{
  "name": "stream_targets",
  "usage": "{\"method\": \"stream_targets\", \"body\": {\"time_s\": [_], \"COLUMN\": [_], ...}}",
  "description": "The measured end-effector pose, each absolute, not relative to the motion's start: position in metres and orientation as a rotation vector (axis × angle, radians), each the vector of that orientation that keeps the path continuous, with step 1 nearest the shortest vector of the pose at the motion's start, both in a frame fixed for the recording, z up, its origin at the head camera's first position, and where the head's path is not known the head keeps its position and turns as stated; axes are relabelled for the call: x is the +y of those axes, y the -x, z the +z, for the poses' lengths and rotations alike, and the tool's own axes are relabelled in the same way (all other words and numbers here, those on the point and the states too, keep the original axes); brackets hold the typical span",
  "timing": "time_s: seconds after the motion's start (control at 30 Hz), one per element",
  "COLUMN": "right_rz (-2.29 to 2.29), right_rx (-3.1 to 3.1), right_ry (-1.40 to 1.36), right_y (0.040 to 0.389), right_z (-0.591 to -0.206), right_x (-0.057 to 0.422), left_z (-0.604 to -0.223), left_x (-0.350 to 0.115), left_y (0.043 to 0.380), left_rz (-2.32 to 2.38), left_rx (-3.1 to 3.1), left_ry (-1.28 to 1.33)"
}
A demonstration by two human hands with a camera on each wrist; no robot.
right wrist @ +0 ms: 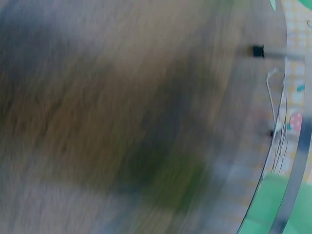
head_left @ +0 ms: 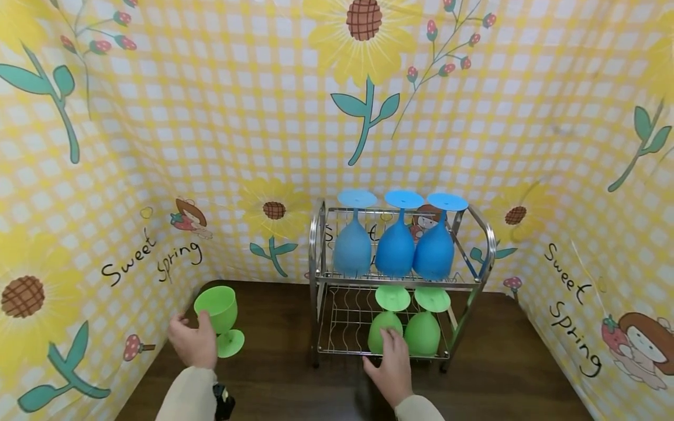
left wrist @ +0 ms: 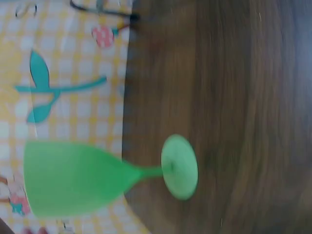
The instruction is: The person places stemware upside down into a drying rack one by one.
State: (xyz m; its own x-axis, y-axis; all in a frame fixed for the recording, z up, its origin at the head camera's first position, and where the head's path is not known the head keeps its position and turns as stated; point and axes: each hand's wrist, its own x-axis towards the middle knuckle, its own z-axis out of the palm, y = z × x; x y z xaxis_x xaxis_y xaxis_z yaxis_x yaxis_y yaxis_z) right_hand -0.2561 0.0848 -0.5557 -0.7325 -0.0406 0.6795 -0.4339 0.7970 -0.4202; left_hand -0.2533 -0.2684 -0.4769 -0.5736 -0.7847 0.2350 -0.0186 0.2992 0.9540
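A green plastic goblet point(head_left: 225, 313) stands upright at the left of the table, and its whole side shows in the left wrist view. My left hand point(head_left: 195, 342) is at its left side; the thumb overlaps the bowl's edge, while the other fingers are off to the left of it. On the rack's lower tier, two green goblets sit upside down, bases up. My right hand point(head_left: 392, 365) reaches to the left one point(head_left: 380, 336), fingertips at its bowl and thumb spread away. Beside it is the other green goblet point(head_left: 423, 333). The right wrist view is badly blurred.
A two-tier metal dish rack point(head_left: 314, 251) stands at the back of the dark wooden table point(head_left: 274, 374). Its top tier holds a pale blue goblet point(head_left: 353, 248) and two brighter blue goblets point(head_left: 394, 248), all upside down. Yellow checked cloth point(head_left: 253, 128) walls in the back and sides.
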Motion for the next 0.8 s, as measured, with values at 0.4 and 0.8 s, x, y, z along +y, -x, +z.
{"method": "stream_targets", "body": {"time_s": [0.4,0.8], "right_rz": [0.836,0.906], "right_rx": [-2.442,-2.510], "right_ry": [-0.445,-0.497], "right_y": [0.239,0.234], "right_z": [-0.548,-0.545], "right_x": [0.054,0.054], "left_z": [-0.478,-0.473], "left_x": [-0.305,-0.321], "left_y": [0.256,0.265], "left_rz": [-1.467,-1.322], "left_rx": [-2.462,-2.692], "left_ry": [-0.561,-0.440]}}
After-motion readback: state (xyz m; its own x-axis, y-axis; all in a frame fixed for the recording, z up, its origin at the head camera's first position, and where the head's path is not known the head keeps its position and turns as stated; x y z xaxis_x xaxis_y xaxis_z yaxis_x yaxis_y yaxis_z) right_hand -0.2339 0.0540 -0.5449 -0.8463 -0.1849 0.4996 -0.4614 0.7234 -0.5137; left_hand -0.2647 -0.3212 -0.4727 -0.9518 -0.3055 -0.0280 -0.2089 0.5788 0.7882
